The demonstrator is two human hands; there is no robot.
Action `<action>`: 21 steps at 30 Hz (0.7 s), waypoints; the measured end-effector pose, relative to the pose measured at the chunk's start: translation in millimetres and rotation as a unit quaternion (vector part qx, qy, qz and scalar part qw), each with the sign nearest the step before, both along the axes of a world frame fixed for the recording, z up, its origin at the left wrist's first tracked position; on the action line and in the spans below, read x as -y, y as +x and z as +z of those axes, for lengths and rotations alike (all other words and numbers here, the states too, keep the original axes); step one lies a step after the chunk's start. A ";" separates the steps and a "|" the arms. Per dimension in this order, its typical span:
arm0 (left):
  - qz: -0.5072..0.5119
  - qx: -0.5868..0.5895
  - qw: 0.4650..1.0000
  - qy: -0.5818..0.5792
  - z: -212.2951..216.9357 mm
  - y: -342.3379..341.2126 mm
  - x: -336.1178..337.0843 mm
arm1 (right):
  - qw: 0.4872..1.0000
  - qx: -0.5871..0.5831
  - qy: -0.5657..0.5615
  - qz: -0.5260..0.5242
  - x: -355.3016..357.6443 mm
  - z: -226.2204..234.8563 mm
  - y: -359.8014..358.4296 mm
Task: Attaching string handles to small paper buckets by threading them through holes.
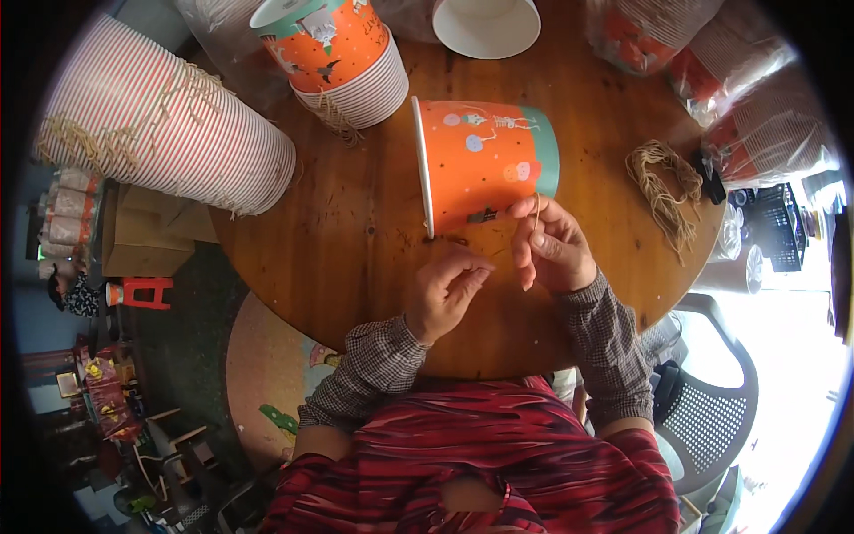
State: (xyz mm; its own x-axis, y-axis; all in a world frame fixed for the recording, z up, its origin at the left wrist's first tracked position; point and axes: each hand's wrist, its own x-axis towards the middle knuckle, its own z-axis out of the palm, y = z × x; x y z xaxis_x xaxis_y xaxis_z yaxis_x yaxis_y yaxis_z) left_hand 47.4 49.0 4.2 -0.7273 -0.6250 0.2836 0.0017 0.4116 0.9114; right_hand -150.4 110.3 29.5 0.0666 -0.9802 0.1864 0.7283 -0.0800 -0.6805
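An orange paper bucket (480,160) with a teal band and Halloween-style figures lies on its side on the round wooden table, its white rim toward the left. Just below its teal end, my right hand (559,247) pinches a thin tan cord (536,214) between thumb and forefinger, the other fingers loosely curled. My left hand (449,289) is closed, thumb against forefinger, a little below the rim. A faint strand runs between the two hands and seems to end in the left fingertips. Both hands appear apart from the bucket.
A bundle of tan cords (665,191) lies at the right of the table (356,258). A long stack of buckets (178,116) with cords leans at left; a shorter stack (356,76) and a white bucket (487,25) stand behind. Plastic-wrapped buckets (765,133) crowd the far right.
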 end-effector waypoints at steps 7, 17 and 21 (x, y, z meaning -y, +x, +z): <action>-0.064 -0.114 0.955 0.266 17.5 -16.9 -8.0 | 0.998 0.062 0.022 0.004 -4.3 -1.3 -3.0; 0.009 -0.053 0.973 0.222 17.6 -11.7 -17.7 | 0.997 0.081 0.015 -0.002 -13.2 2.8 -5.6; 0.051 0.059 0.996 0.034 44.3 3.6 -18.7 | 0.938 -0.223 0.178 -0.195 -28.1 12.7 -5.4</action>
